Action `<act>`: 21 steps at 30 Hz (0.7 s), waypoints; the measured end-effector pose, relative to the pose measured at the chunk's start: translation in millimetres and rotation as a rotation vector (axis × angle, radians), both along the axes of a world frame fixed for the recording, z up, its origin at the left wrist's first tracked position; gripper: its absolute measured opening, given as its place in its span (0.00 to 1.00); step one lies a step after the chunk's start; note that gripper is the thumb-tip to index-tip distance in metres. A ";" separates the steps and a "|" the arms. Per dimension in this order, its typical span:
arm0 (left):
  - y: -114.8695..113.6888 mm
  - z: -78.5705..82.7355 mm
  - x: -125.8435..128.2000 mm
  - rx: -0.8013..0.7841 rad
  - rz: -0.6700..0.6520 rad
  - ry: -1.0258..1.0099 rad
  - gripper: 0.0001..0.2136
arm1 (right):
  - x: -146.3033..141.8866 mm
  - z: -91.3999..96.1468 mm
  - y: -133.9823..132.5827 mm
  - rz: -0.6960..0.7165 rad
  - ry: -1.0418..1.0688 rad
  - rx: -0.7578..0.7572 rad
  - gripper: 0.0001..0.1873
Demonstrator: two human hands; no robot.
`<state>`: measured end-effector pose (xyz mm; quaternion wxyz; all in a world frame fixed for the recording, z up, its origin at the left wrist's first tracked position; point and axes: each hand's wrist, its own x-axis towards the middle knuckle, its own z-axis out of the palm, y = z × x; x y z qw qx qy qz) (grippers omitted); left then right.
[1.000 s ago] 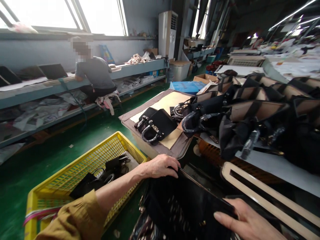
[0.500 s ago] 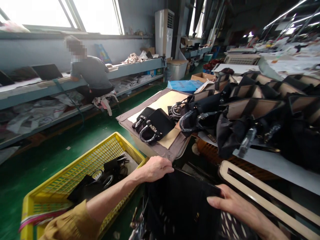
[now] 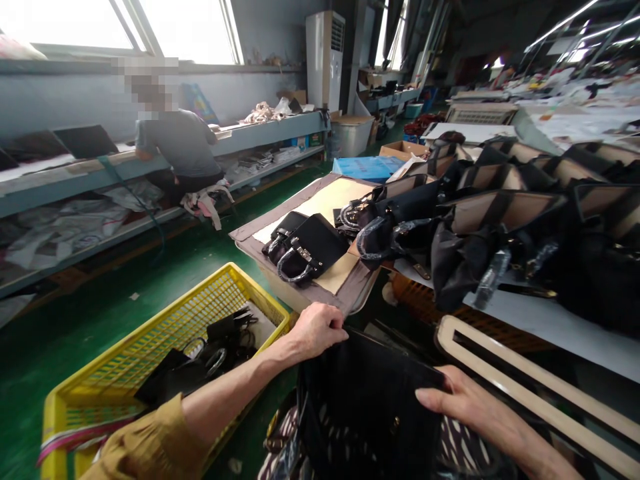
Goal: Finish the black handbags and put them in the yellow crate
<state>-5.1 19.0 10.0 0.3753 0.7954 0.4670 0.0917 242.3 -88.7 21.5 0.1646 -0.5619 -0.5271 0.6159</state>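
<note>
A black handbag [image 3: 370, 400] hangs in front of me, over my lap, its top edge stretched between my two hands. My left hand [image 3: 320, 330] is closed on the upper left corner, fingers curled over the edge. At the right corner my right hand [image 3: 457, 393] pinches the same edge, thumb flat on the near side. A small gold-coloured fitting [image 3: 397, 423] shows on the bag's face. The bag's lower part merges with dark and patterned cloth, so its bottom is hard to make out.
Left of me stands a yellow plastic basket [image 3: 100, 367] with black bag parts inside. Ahead, black handbags [image 3: 317, 243] lie on a padded table [image 3: 250, 233]. Many open bags [image 3: 505, 213] crowd the right. A pale slotted arm [image 3: 500, 360] juts in nearby. A person [image 3: 180, 143] sits at the far bench.
Both hands keep their grip on the bag's top edge. The left hand has risen slightly, and more patterned cloth shows below the bag.
</note>
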 end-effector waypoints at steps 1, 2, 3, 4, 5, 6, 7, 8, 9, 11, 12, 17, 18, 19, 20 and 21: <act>0.1 0.0 0.8 0.014 0.002 0.012 0.09 | -0.2 -0.4 -0.1 0.000 -0.002 -0.001 0.15; 0.1 -0.1 1.5 0.033 0.004 0.020 0.09 | -0.7 -0.2 -0.1 0.001 -0.005 0.000 0.15; 0.1 -0.2 2.0 0.046 0.006 0.031 0.09 | -1.5 0.8 -0.1 0.004 -0.005 0.000 0.15; -0.1 -0.3 2.5 0.052 0.012 0.040 0.09 | -2.5 2.3 0.1 0.012 0.000 -0.001 0.15; -0.3 -0.5 2.9 0.058 0.017 0.044 0.09 | -3.5 4.3 0.2 0.021 0.009 -0.001 0.16; -0.7 -0.6 3.2 0.064 0.019 0.046 0.09 | -4.4 6.3 0.3 0.027 0.022 0.000 0.17; -1.1 -0.6 3.6 0.072 0.021 0.047 0.09 | -5.1 8.3 0.3 0.032 0.039 0.000 0.18; -1.5 -0.6 3.9 0.078 0.021 0.047 0.09 | -5.6 9.7 0.2 0.035 0.057 -0.001 0.19; -1.9 -0.5 4.4 0.082 0.020 0.051 0.09 | -5.7 10.3 -0.1 0.034 0.069 0.002 0.19; -2.4 -0.4 5.5 0.086 0.016 0.057 0.08 | -5.3 9.0 -0.7 0.004 0.053 0.029 0.21; -2.6 -0.4 6.1 0.087 0.014 0.058 0.08 | -4.9 7.1 -1.1 -0.031 0.015 0.050 0.22; -3.5 1.3 9.2 0.088 0.011 0.061 0.08 | -7.9 -2.2 -2.2 -0.201 -0.286 0.172 0.25; -3.9 1.8 9.5 0.087 0.009 0.064 0.08 | -10.3 -1.9 -2.3 -0.209 -0.316 0.182 0.24; -4.2 2.2 9.7 0.086 0.006 0.066 0.08 | -13.3 -0.7 -2.4 -0.221 -0.332 0.188 0.24; -4.5 2.4 9.8 0.087 0.002 0.067 0.07 | -16.6 1.2 -2.5 -0.235 -0.333 0.191 0.23; -4.7 2.4 9.8 0.088 -0.002 0.069 0.07 | -20.2 3.6 -2.3 -0.245 -0.322 0.196 0.22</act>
